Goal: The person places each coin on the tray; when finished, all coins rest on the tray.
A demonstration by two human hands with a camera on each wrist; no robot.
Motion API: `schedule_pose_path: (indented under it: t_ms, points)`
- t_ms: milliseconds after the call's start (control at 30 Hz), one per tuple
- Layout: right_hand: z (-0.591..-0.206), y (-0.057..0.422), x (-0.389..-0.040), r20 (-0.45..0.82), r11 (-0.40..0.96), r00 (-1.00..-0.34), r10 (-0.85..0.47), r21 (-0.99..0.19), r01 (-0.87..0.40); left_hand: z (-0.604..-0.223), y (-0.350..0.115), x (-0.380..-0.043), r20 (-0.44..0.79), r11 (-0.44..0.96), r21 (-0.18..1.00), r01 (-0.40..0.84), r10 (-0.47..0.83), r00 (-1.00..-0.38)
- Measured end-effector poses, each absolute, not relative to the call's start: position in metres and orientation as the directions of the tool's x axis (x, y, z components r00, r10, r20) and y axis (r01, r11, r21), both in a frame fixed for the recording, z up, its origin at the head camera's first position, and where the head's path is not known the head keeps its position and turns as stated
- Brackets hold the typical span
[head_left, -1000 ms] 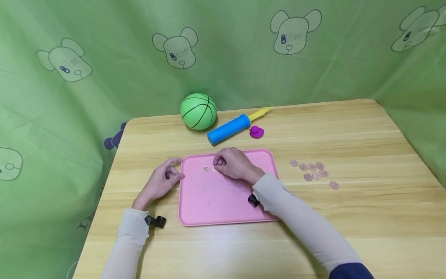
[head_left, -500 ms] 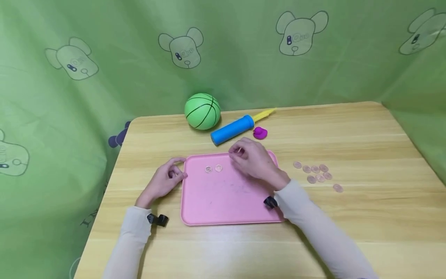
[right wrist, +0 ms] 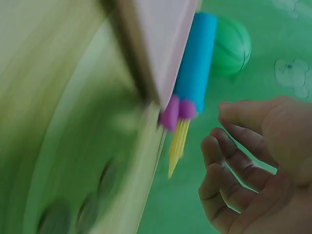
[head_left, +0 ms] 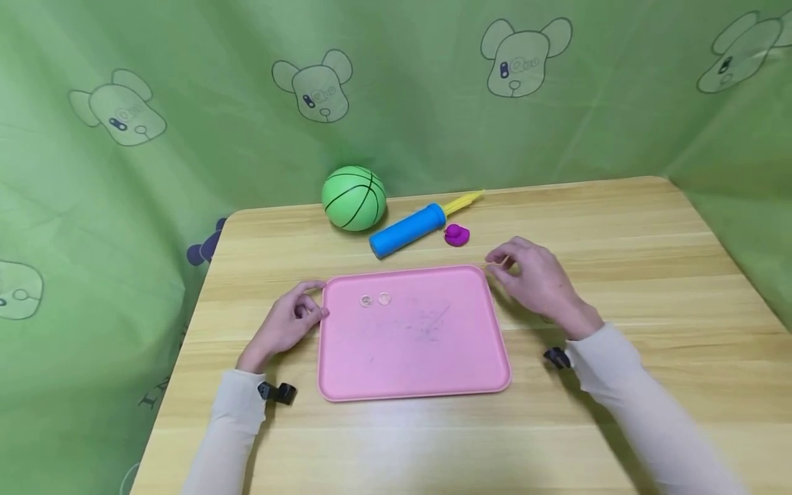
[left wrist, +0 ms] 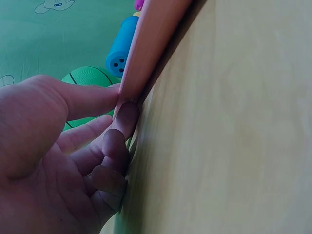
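Note:
My left hand (head_left: 287,323) holds the left edge of a pink tray (head_left: 414,397) near its far corner. In the left wrist view, the thumb lies at the tray's rim (left wrist: 151,46) and fingertips touch its outer wall. Two coins (head_left: 366,301) lie side by side inside the tray, towards its far left. My right hand (head_left: 531,280) hovers beyond the tray's right edge, fingers loosely bent with nothing between them. Several coins (right wrist: 87,212) on the table below show blurred in the right wrist view; the right hand and forearm hide most of them from the head view.
Behind the tray lie a blue hand pump (head_left: 408,230) with a yellow nozzle and a small purple hat-shaped piece (head_left: 456,235). A green ball (head_left: 353,199) sits at the wooden table's (head_left: 619,227) back edge. Green curtain (head_left: 408,130) hangs behind.
My right hand has let go of a coin in the tray, lifted, and moved right past the tray's edge to over the loose coins. The left hand stays put.

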State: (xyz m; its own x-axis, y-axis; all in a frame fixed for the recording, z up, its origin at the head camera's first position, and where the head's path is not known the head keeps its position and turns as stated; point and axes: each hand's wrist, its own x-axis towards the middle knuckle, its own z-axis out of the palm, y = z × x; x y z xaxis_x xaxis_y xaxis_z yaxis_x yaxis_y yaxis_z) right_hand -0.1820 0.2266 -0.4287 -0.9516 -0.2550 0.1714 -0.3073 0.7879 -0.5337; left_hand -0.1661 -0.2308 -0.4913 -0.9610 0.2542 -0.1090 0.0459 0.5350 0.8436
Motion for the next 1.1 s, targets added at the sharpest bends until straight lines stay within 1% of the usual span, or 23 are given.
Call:
schedule_pose_path:
  t_ms: [100, 267, 433, 533, 767, 1000, 1100]
  points:
    - [-0.431, 0.246, -0.178, 0.166, 0.805, -0.958, -0.235, -0.519, -0.287, -0.491, -0.231, -0.166, -0.111, 0.536, 0.843, 0.048, 0.260, -0.959]
    - [-0.440, 0.267, -0.174, 0.109, 0.834, -0.971, -0.212, -0.497, -0.238, -0.492, -0.232, -0.164, -0.115, 0.534, 0.844, 0.041, 0.256, -0.960]
    - [-0.453, 0.281, -0.168, 0.096, 0.860, -0.969, -0.229, -0.446, -0.247, -0.492, -0.232, -0.165, -0.100, 0.521, 0.852, 0.051, 0.258, -0.961]
    - [-0.460, 0.287, -0.165, 0.094, 0.865, -0.969, -0.230, -0.436, -0.248, -0.491, -0.231, -0.165, -0.095, 0.512, 0.857, 0.053, 0.258, -0.961]
    - [-0.465, 0.292, -0.167, 0.062, 0.854, -0.970, -0.235, -0.464, -0.236, -0.491, -0.232, -0.165, -0.096, 0.510, 0.859, 0.051, 0.258, -0.961]
    - [-0.464, 0.295, -0.180, -0.057, 0.828, -0.967, -0.249, -0.529, -0.183, -0.490, -0.232, -0.165, -0.096, 0.514, 0.856, 0.053, 0.258, -0.961]
    - [-0.464, 0.294, -0.180, -0.041, 0.805, -0.969, -0.245, -0.565, -0.180, -0.489, -0.231, -0.165, -0.095, 0.513, 0.857, 0.053, 0.258, -0.961]
